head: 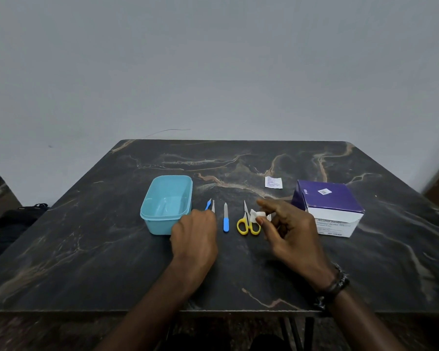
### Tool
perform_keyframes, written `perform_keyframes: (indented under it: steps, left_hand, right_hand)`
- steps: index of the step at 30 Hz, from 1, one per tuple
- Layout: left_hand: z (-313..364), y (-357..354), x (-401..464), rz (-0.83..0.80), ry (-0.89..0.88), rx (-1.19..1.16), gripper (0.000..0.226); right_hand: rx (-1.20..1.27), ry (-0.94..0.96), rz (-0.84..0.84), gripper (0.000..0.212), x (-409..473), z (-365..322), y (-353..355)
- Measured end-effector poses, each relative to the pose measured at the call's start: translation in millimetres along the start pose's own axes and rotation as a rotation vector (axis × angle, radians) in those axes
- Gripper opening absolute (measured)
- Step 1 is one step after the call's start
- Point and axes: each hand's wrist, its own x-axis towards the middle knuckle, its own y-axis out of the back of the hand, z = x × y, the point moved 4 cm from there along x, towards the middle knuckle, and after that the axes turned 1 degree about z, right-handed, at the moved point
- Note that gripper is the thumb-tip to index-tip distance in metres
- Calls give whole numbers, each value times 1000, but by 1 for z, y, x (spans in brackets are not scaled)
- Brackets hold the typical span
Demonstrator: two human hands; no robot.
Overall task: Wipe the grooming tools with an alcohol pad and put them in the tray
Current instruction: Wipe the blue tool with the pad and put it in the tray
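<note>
The left hand [197, 233] was seen knuckles-up on the desk [86, 249], its fingers curled down over the near ends of two slim tools; whether they were actually gripped could not be told. The right hand [289, 231] was held just above the desk, and a small white alcohol pad [256, 214] was pinched between its thumb and a fingertip, the forefinger being stretched out above it.

Just beyond the left knuckles, a blue-handled pick [208, 205] and a pale metal tool [213, 206] were seen side by side. Between the hands lay a nail file [225, 219] with a blue grip, and, right beside the pad, small scissors [247, 222] with yellow loops and shut, pointed blades. All were judged light, stiff and thin; lying flat, they would probably be hard to lift, so each was best pinched at its handle end, away from the points. The bare metal was judged slippery once wetted. The pad was judged soft, damp and easily crumpled.

Left of the left hand, touching it or nearly so, stood the light blue plastic tray [147, 209], with nothing seen in it. Right of the right hand sat a purple and white box of swabs [330, 196], and farther off a torn sachet [273, 182].
</note>
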Motion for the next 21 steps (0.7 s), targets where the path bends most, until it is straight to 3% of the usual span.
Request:
perform_keyframes:
  steps: [6,10,14,21]
  left_hand:
    - [-3,13,-13,150,53,-135,16]
    - [-19,14,-22,375,-14,-594,22]
    - [-22,-2,-29,130,-66,-1216,14]
    - [-19,-20,-45,7,-88,-1326,13]
  right_hand:
    - [32,-50,-23,18,0,1,1]
    - [110,-166,29,13,1,4,1]
    - [365,-387,88,12,1,6,-6]
    - [739,-627,146,9,1,2,-17]
